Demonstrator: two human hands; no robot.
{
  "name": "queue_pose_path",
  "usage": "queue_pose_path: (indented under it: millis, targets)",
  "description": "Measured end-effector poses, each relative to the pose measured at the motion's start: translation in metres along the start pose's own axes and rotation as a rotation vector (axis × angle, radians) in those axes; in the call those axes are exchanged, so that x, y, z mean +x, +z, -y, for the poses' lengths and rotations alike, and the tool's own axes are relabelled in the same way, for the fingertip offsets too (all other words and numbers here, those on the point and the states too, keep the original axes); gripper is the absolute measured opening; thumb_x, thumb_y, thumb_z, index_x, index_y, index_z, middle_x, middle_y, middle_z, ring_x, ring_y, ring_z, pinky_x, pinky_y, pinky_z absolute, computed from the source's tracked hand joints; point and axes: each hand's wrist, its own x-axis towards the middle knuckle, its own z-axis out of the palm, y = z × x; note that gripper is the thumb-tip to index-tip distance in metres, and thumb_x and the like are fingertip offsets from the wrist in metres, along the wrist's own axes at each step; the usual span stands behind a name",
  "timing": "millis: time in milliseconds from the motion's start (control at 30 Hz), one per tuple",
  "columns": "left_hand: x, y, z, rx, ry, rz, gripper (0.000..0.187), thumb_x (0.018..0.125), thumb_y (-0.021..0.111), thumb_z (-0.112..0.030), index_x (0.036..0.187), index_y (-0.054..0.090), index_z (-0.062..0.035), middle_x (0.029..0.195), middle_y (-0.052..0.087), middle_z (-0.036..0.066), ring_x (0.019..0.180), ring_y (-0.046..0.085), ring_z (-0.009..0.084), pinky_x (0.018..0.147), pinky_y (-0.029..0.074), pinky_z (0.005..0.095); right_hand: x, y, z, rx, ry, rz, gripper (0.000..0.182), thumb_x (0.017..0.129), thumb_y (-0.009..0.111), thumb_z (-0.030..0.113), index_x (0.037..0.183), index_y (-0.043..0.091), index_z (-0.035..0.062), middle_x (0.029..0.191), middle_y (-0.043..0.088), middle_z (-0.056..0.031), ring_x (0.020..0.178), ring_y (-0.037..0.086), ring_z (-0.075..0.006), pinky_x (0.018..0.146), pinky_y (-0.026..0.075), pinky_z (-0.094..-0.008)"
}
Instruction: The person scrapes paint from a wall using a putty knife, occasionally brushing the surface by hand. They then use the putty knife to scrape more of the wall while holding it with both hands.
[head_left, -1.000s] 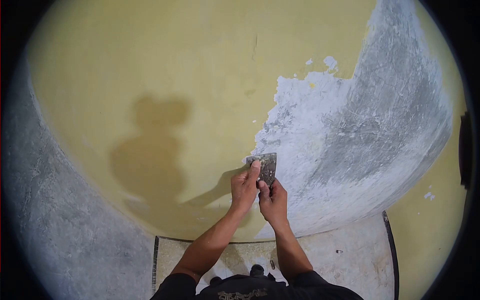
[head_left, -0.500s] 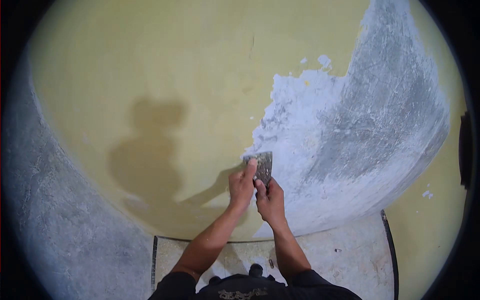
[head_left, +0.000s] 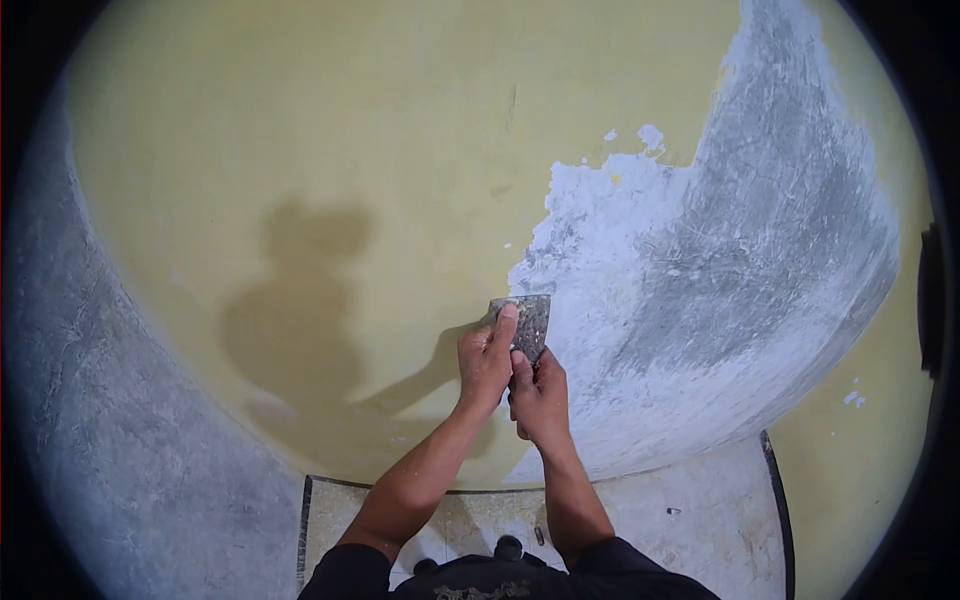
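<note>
A yellow painted wall (head_left: 330, 140) fills most of the view, with a large scraped patch (head_left: 700, 260) of grey-white at 3 o'clock and a shadow (head_left: 300, 300) of the person at 9 o'clock. Below, at 6 o'clock, lies the floor (head_left: 690, 520). Both hands meet near the centre. The left hand (head_left: 485, 362) closes around the scraper (head_left: 530, 322), forefinger laid along its blade. The right hand (head_left: 540, 398), just at 5 o'clock of the left, grips the handle. The blade juts out at 12 o'clock of the hands, against the paint's edge.
</note>
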Motion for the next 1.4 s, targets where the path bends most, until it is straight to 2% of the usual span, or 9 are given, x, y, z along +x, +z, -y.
queue_pose_path:
  millis: [300,533,867,900,1067,1133,1167,1233,1400]
  targets:
    - [-0.001,0.013,-0.013,-0.033,0.062,-0.066,0.056,0.092,0.061,-0.042,0.053,0.045,-0.0057,0.053,0.038,-0.007,0.052,0.033,0.0052,0.045,0.027,0.0287,0.003,0.003,-0.003,-0.071,-0.094,-0.043,0.019,0.095,0.055,0.015,0.095,0.057,-0.0030,0.066,0.062,-0.0176,0.055,0.059,-0.0235,0.054,0.045,-0.0352]
    - [0.005,0.006,0.001,0.107,0.060,-0.109,0.054,0.094,0.060,-0.039,0.054,0.046,-0.0051,0.053,0.040,-0.006,0.053,0.033,0.0050,0.045,0.027,0.0282,0.007,0.004,0.006,-0.193,-0.198,-0.065,0.019,0.094,0.055,0.014,0.093,0.056,-0.0047,0.069,0.062,-0.0220,0.062,0.063,-0.0367,0.055,0.046,-0.0398]
    - [-0.003,0.005,-0.002,-0.055,-0.011,-0.092,0.054,0.092,0.062,-0.042,0.054,0.050,-0.0051,0.054,0.042,-0.006,0.052,0.036,0.0054,0.046,0.030,0.0273,-0.003,0.001,0.006,-0.145,-0.018,0.011,0.020,0.094,0.055,0.015,0.091,0.055,-0.0054,0.070,0.062,-0.0237,0.066,0.063,-0.0393,0.059,0.047,-0.0422]
    - [-0.005,0.000,-0.004,-0.096,-0.063,-0.058,0.038,0.091,0.066,-0.033,0.067,0.064,-0.0034,0.064,0.057,-0.002,0.055,0.048,0.0055,0.049,0.040,0.0242,-0.005,0.003,-0.002,-0.174,-0.052,-0.007,0.020,0.093,0.055,0.014,0.092,0.055,-0.0054,0.070,0.062,-0.0232,0.065,0.063,-0.0383,0.059,0.047,-0.0419]
    - [-0.002,-0.002,0.006,0.000,-0.018,-0.088,0.039,0.091,0.065,-0.035,0.068,0.064,-0.0033,0.063,0.055,-0.002,0.054,0.047,0.0057,0.048,0.040,0.0242,-0.001,0.006,-0.011,-0.190,-0.121,-0.044,0.019,0.093,0.055,0.013,0.094,0.055,-0.0056,0.069,0.062,-0.0223,0.061,0.062,-0.0348,0.058,0.047,-0.0406]
    - [-0.009,0.001,-0.019,-0.079,-0.118,-0.069,0.038,0.091,0.065,-0.034,0.068,0.064,-0.0042,0.063,0.055,-0.003,0.054,0.046,0.0054,0.048,0.039,0.0243,-0.001,0.008,-0.011,-0.127,-0.137,-0.005,0.016,0.098,0.049,0.015,0.097,0.053,-0.0011,0.063,0.055,-0.0048,0.041,0.050,-0.0111,0.037,0.040,-0.0282]
    - [-0.004,0.001,-0.009,-0.064,-0.068,-0.086,0.037,0.091,0.065,-0.034,0.067,0.064,-0.0055,0.062,0.054,-0.004,0.053,0.044,0.0049,0.047,0.038,0.0246,-0.003,0.007,-0.010,-0.131,-0.134,-0.002,0.016,0.098,0.049,0.015,0.097,0.053,-0.0011,0.063,0.055,-0.0048,0.041,0.050,-0.0111,0.037,0.040,-0.0282]
    - [-0.007,-0.002,0.009,-0.063,-0.046,-0.092,0.038,0.092,0.065,-0.034,0.067,0.063,-0.0057,0.062,0.053,-0.004,0.053,0.044,0.0047,0.047,0.037,0.0248,-0.010,0.007,-0.006,-0.139,-0.048,-0.017,0.017,0.093,0.054,0.012,0.095,0.055,-0.0051,0.069,0.062,-0.0223,0.059,0.062,-0.0341,0.057,0.046,-0.0404]
    - [-0.009,0.001,-0.013,-0.002,-0.003,-0.105,0.051,0.092,0.062,-0.037,0.054,0.052,-0.0056,0.051,0.044,-0.004,0.046,0.039,0.0055,0.041,0.032,0.0290,-0.006,0.012,-0.001,-0.152,-0.054,-0.044,0.017,0.092,0.054,0.011,0.095,0.055,-0.0056,0.069,0.062,-0.0225,0.060,0.062,-0.0348,0.057,0.047,-0.0399]
